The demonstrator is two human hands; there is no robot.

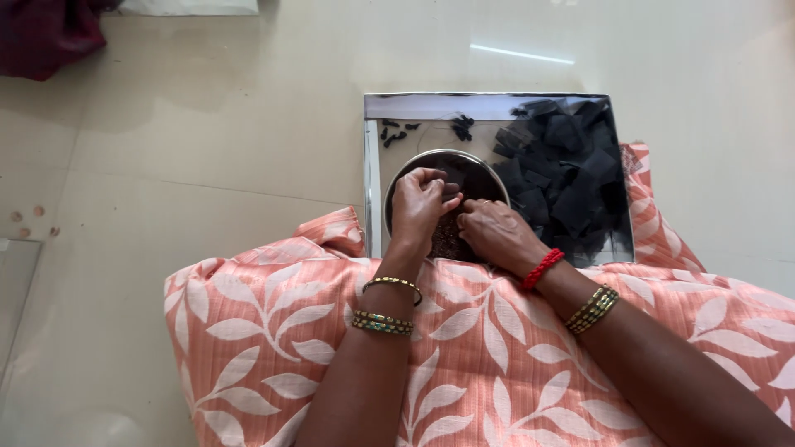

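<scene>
A shiny steel tray (374,178) lies on the pale floor in front of my lap. On it sits a round steel bowl (481,163) of small dark grains. My left hand (419,204) and my right hand (495,233) meet over the bowl, fingers pinched together on a small dark piece (451,191) between them. A heap of black square pieces (566,174) fills the tray's right side. A few small black bundles (462,126) lie at the tray's far edge. Bangles ring both wrists, and a red thread circles the right one.
Peach cloth with white leaves (273,331) covers my lap and reaches under the tray. A dark red fabric (45,33) lies at the far left corner. Small round bits (33,219) dot the tiles at left, beside a glass pane's edge (16,281).
</scene>
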